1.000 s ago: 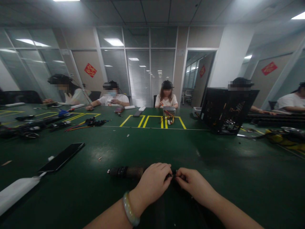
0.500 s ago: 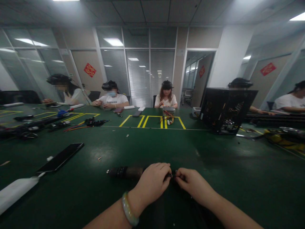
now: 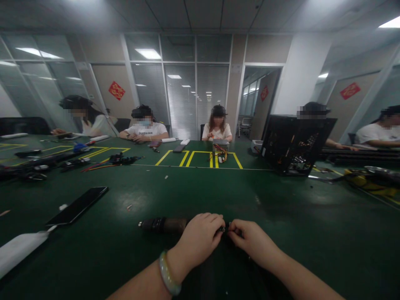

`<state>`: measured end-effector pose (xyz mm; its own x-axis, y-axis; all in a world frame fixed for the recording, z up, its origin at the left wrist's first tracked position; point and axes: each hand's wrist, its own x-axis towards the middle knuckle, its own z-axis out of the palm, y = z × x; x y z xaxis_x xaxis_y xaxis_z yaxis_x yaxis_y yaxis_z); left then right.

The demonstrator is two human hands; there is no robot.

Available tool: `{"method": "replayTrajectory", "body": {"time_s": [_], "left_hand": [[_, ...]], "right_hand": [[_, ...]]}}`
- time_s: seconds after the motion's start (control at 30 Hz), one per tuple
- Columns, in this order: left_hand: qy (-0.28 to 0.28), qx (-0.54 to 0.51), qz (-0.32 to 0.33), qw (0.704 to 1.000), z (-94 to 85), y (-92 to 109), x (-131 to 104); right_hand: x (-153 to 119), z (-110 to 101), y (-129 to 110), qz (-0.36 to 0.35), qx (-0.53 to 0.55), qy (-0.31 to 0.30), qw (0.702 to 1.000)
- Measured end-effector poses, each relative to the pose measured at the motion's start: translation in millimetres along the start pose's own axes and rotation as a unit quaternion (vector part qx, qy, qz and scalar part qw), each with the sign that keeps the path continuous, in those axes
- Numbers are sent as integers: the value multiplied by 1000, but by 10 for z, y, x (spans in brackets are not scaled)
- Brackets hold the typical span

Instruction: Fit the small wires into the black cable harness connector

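Observation:
A dark inline electric screwdriver (image 3: 173, 225) lies sideways on the green table (image 3: 175, 196). Its metal tip points left, and its rear end is covered by my left hand (image 3: 201, 235). The fingers of this hand curl around that end, and a small metallic bit shows at the fingertips. Just to the right, my right hand (image 3: 245, 235) is closed in a pinch on a small dark piece, too hidden to name. Only a narrow gap separates the two hands' fingertips. A pale bangle (image 3: 168, 275) circles my left wrist.
To the left lie a black phone (image 3: 78, 206) and a white object (image 3: 21, 254) joined to it by a short plug. Cables (image 3: 115, 160) spread farther back. A black computer case (image 3: 293, 143) stands at right. Several people sit across the table.
The view has shifted very slightly. Both hands keep nearly the same pose, and the electric screwdriver stays where it was between them and the left side.

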<state>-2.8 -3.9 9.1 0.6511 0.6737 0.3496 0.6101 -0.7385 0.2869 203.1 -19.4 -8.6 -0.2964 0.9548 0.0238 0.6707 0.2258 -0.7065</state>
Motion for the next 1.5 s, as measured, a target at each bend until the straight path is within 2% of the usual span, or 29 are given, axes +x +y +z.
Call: {"method": "replayTrajectory", "body": {"time_s": [0.47,0.97,1.5], "left_hand": [[23,-6,-4,1000,51,-43,10],[14,-7,-27,1000,64,-54,3],[15,-2,-5,1000,87,-83,15]], "right_hand": [[-15,-27,-85,-3,-18,8,1000],[-12,-27,-65,10,-20,9,1000],[-3,-13,-34,-9,-11,16,1000]]}}
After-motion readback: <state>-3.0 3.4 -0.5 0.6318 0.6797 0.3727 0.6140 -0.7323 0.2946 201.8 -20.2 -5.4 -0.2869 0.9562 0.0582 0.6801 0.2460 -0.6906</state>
